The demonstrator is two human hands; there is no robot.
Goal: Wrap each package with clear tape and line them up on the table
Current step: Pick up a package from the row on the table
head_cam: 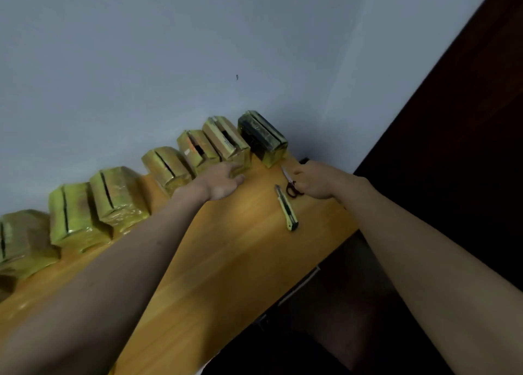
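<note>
Along the orange wooden table, glossy tape-wrapped packages were aligned by the flat, empty left hand, red-handled scissors gripped in the right hand.

Fingertips of the left hand hidden against the taped package behind it. Scissors partly covered by the closed right hand, only blade and part of the red handles visible. Package farthest left from the scissors cut by the picture edge. Desk also cut at the left edge. Labels on packages too blurred to read.
</note>
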